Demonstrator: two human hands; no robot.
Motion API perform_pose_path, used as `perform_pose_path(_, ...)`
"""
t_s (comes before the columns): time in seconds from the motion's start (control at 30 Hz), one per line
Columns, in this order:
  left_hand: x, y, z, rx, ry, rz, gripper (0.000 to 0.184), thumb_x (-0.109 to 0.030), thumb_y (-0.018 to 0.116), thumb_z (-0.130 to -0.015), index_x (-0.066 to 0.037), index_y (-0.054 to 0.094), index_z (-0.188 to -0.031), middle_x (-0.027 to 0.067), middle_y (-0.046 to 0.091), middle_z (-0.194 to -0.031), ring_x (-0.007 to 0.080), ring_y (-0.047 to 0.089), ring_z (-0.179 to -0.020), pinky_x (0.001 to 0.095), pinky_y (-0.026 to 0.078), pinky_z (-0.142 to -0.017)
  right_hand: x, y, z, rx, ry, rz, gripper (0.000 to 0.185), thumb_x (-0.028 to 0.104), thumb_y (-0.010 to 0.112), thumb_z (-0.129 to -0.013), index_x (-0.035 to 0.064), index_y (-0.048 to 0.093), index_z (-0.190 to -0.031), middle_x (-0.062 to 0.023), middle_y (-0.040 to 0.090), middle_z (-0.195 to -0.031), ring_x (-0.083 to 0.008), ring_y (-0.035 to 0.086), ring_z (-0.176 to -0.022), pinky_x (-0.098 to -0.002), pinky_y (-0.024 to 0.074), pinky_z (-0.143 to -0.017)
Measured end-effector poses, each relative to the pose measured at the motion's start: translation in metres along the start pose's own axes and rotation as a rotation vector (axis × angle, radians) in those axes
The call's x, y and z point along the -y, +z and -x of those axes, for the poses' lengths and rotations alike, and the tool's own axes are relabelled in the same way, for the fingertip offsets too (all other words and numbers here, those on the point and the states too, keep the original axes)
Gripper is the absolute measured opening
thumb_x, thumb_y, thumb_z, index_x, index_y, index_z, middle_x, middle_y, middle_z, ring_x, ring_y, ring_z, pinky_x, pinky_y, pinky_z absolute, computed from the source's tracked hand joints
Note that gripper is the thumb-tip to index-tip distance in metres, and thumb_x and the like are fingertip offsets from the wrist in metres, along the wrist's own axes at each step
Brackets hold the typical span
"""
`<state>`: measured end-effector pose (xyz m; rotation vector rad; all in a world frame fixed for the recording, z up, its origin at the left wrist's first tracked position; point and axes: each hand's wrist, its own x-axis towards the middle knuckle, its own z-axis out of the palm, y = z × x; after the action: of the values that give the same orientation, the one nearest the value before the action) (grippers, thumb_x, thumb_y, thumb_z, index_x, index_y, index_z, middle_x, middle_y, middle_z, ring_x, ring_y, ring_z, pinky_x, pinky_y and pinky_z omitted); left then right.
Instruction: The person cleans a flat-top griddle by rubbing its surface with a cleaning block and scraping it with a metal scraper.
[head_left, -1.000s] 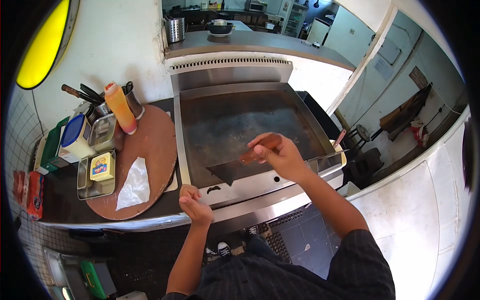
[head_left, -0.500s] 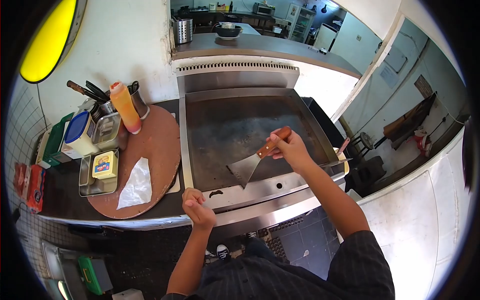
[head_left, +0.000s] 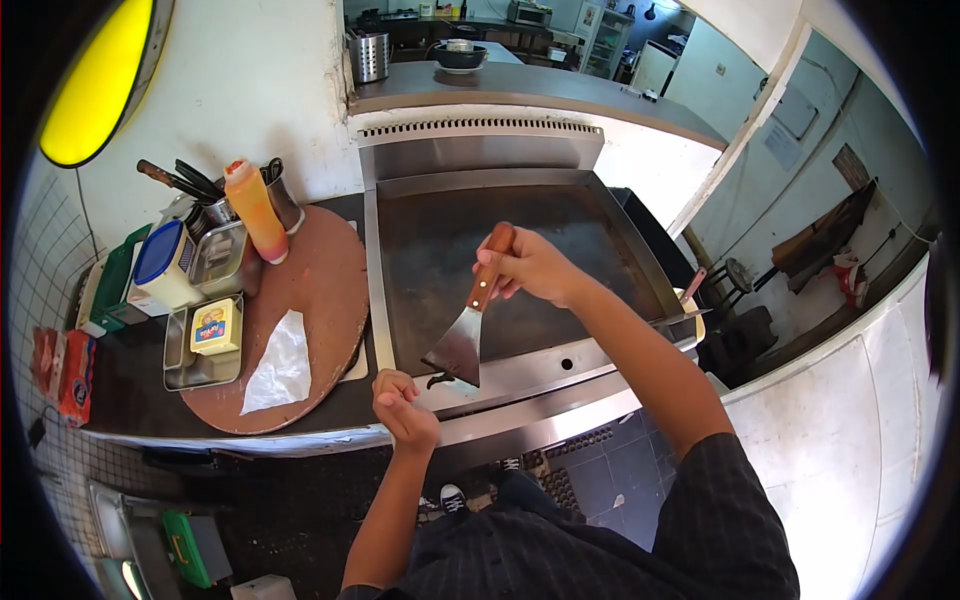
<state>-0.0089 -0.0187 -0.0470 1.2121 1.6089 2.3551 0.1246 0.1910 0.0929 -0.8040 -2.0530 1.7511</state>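
My right hand (head_left: 532,265) is closed around the wooden handle of a griddle scraper (head_left: 460,345). Its wide metal blade points down and left over the front ledge, by a small dark scrap (head_left: 438,380); I cannot tell whether the blade touches it. Beneath and behind the scraper lies the dark cooking plate of a griddle (head_left: 570,240), with a steel rim and back guard. My left hand (head_left: 406,410) is at the griddle's front left corner, its fingers curled in and nothing visible in them.
Left of the griddle, a round brown board (head_left: 325,260) bears a white sheet (head_left: 280,365), a sauce bottle (head_left: 256,212) and a steel tray (head_left: 205,375) with a margarine tub (head_left: 215,325). Another handled tool (head_left: 690,290) rests at the griddle's right edge. Behind stands a counter (head_left: 540,90).
My right hand has moved left and up, and the scraper has turned more upright. Its blade has shifted left and down to the front ledge, near the dark scrap. The left hand stays curled.
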Motion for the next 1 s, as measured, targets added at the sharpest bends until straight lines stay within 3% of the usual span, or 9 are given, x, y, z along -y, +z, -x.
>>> perform_pose_path(0.13, 0.000, -0.001, -0.001, 0.017, 0.021, 0.002, 0.058, -0.047, 0.018, -0.110, -0.011, 0.038, -0.070, 0.0035, 0.043, -0.070, 0.0169, 0.036, -0.066, 0.0319, 0.032, -0.067, 0.015, -0.008, 0.019, -0.142, -0.004, -0.043, 0.023, 0.021, 0.064, -0.100, 0.0030, 0.055, -0.110, -0.0114, 0.069, -0.098, -0.0164, 0.067, -0.067, -0.0259, 0.0541, -0.063)
perform_pose_path(0.33, 0.004, -0.002, 0.000, 0.042, 0.034, 0.029, 0.057, -0.046, 0.018, -0.110, -0.011, 0.038, -0.070, 0.0035, 0.043, -0.070, 0.0171, 0.036, -0.066, 0.0321, 0.032, -0.067, 0.003, -0.028, 0.052, -0.303, -0.023, -0.072, 0.028, 0.027, 0.065, -0.101, 0.0076, 0.052, -0.118, -0.0129, 0.068, -0.102, -0.0197, 0.070, -0.071, -0.0260, 0.0541, -0.063)
perform_pose_path(0.57, 0.003, -0.001, 0.000, 0.080, 0.010, 0.022, 0.053, -0.040, 0.020, -0.111, -0.011, 0.039, -0.071, 0.0034, 0.043, -0.070, 0.0175, 0.037, -0.066, 0.0324, 0.032, -0.068, 0.007, -0.087, 0.117, -0.667, 0.030, -0.314, 0.021, 0.017, 0.063, -0.099, 0.0104, 0.052, -0.115, -0.0110, 0.063, -0.093, -0.0234, 0.071, -0.069, -0.0260, 0.0570, -0.062)
perform_pose_path(0.63, 0.000, -0.003, -0.001, 0.099, -0.005, -0.026, 0.050, -0.038, 0.021, -0.111, -0.011, 0.039, -0.072, 0.0035, 0.043, -0.071, 0.0180, 0.037, -0.066, 0.0331, 0.033, -0.069, 0.007, -0.107, 0.138, -0.890, 0.013, -0.305, 0.020, 0.015, 0.063, -0.098, 0.0063, 0.051, -0.112, -0.0121, 0.063, -0.094, -0.0232, 0.071, -0.068, -0.0264, 0.0583, -0.062)
perform_pose_path(0.8, -0.007, -0.001, -0.003, 0.186, 0.118, -0.147, 0.043, -0.028, 0.024, -0.109, -0.012, 0.039, -0.073, 0.0044, 0.045, -0.072, 0.0195, 0.038, -0.067, 0.0355, 0.033, -0.071, -0.016, -0.162, 0.183, -1.047, 0.046, -0.153, 0.021, 0.014, 0.064, -0.097, -0.0013, 0.058, -0.111, -0.0140, 0.066, -0.096, -0.0220, 0.070, -0.067, -0.0251, 0.0588, -0.061)
perform_pose_path(1.0, -0.014, 0.002, -0.004, 0.275, 0.161, -0.182, 0.032, -0.020, 0.037, -0.104, -0.010, 0.043, -0.074, 0.0063, 0.049, -0.074, 0.0227, 0.042, -0.069, 0.0384, 0.034, -0.074, -0.009, -0.178, 0.207, -0.923, 0.226, 0.163, 0.018, 0.014, 0.063, -0.098, -0.0023, 0.064, -0.105, -0.0138, 0.069, -0.091, -0.0217, 0.069, -0.067, -0.0270, 0.0572, -0.063)
